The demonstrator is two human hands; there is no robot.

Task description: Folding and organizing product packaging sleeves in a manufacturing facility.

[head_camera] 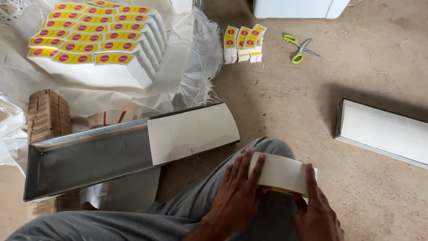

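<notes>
A matt white card sheet [281,173] lies on grey cloth trousers [187,214], beside a dull sheet-metal trough [89,163], a rough wooden block [48,115] and gritty concrete floor [285,102].
</notes>
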